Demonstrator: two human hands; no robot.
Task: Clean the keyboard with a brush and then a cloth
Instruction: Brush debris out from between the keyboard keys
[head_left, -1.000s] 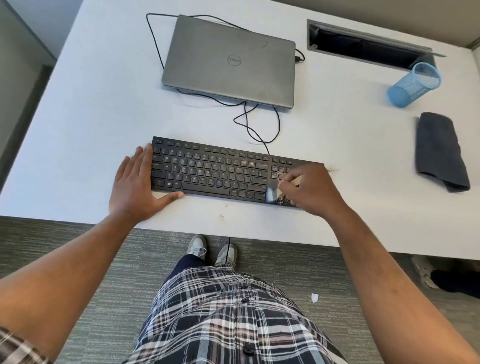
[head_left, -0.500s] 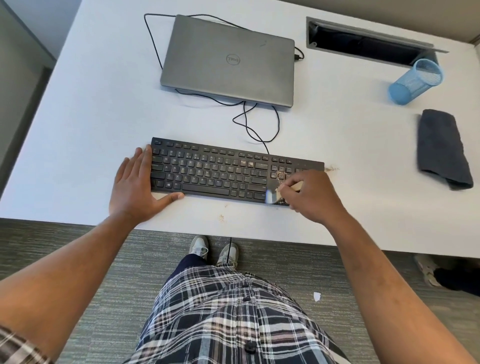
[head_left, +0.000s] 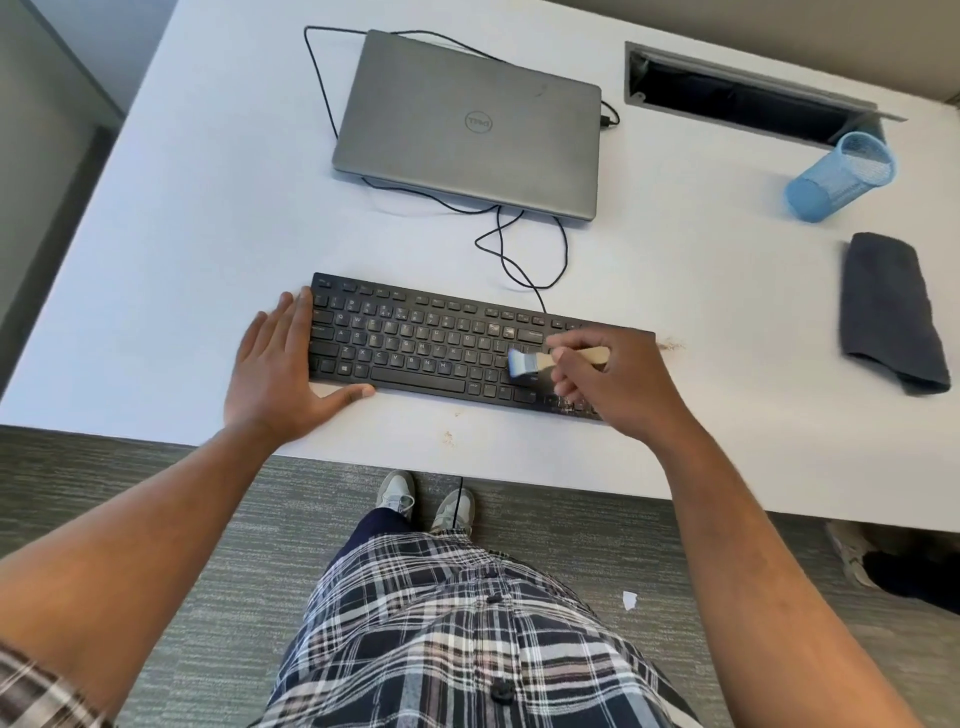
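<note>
Your right hand has swung the wooden-handled, blue-bristled brush leftward across the black keyboard, gripping it, while your flat, open left hand steadies the end.

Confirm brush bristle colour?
Blue bristles on the brush, with a pale wooden handle, held in the right hand. Head view shows it.

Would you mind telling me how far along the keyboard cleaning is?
Crumbs lie swept off beside the keyboard. The right hand is brushing with the brush while the left hand steadies it. The cloth lies folded, unused.
</note>
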